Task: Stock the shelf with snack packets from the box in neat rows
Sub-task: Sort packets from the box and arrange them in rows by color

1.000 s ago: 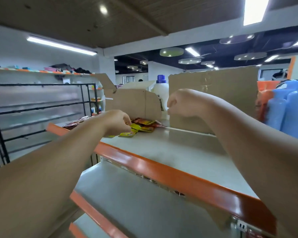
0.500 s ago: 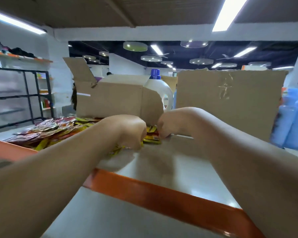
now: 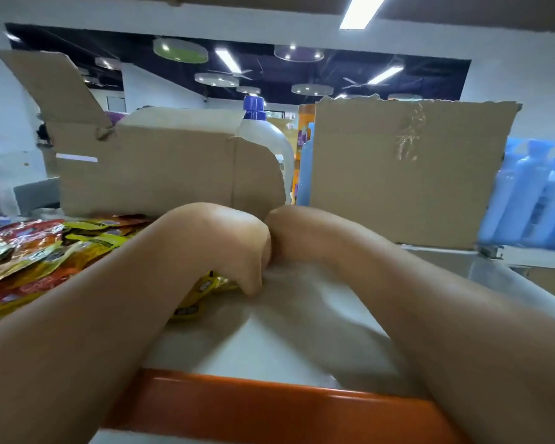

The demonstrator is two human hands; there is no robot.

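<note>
Orange-lipped shelf (image 3: 269, 408) nearest the camera, pale grey deck running back from the lip. Both bare forearms in over the lip, converging mid-deck. On the near-left side, left hand (image 3: 225, 245) arched knuckles-up over a few yellow packets (image 3: 191, 307), thumb tip down on the deck. Fingers hidden behind the knuckles, so can't confirm a grip on them. Touching it, right hand (image 3: 290, 232), wrist bent, fingers folded away from the camera. Can't tell how far open, or whether holding anything. Further left on the same deck, loose overlapping spread of snack packets (image 3: 29, 251), red, orange and yellow, lying flat, not in rows. Behind that spread, at the back of the deck, open cardboard box (image 3: 161, 168), one flap sticking up at its left corner, inside not visible. Just right of it, white bottle (image 3: 269, 139) with a blue cap, upright, partly hidden by the box. Right again, second cardboard box (image 3: 398, 174) with a torn top edge. Far right, cluster of blue bottles (image 3: 532, 193), blurred. Beyond all that, dark open ceiling with round fixtures and strip lights (image 3: 362, 11).
</note>
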